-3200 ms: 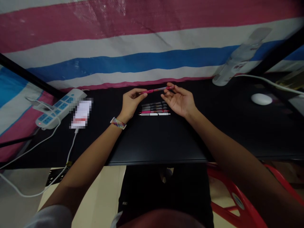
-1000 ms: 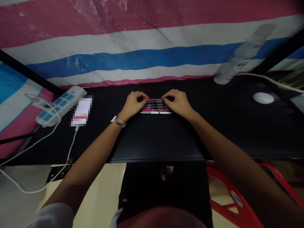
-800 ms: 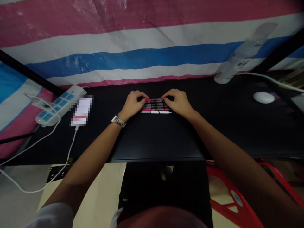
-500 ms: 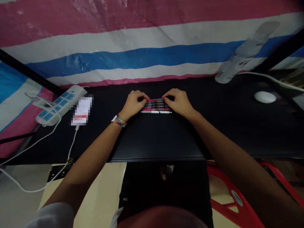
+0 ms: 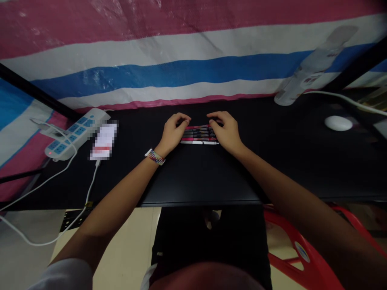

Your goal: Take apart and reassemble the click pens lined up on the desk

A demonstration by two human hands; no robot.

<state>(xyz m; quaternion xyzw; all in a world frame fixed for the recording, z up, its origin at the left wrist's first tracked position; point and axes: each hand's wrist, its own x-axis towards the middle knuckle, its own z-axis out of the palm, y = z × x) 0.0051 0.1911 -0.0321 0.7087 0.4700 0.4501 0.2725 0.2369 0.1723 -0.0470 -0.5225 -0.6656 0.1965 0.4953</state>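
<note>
Several slim pens (image 5: 198, 132), pink, grey and dark, lie side by side in a row on the black table. Nearest me in the row is a white pen (image 5: 198, 142). My left hand (image 5: 174, 131) curves around the left ends of the pens, its thumb and forefinger loosely bent above them with nothing visibly between. At the right ends, my right hand (image 5: 226, 131) is curved, with a gap between thumb and forefinger; its thumb is close to the pens. The hands partly hide the pen ends, and whether they touch them is hard to tell.
On the left of the table (image 5: 199, 181) are a power strip (image 5: 77, 135) and a phone (image 5: 103, 141) with a white cable. A clear bottle (image 5: 305, 74) stands at the back right, near a white mouse (image 5: 338, 123). Below is a red stool (image 5: 296, 253). Striped sheeting (image 5: 181, 72) hangs behind.
Both hands' fingertips have lifted off the ends of the far pink pen and loosened. My left hand has shifted slightly right and toward me. The pens lie almost as before.
</note>
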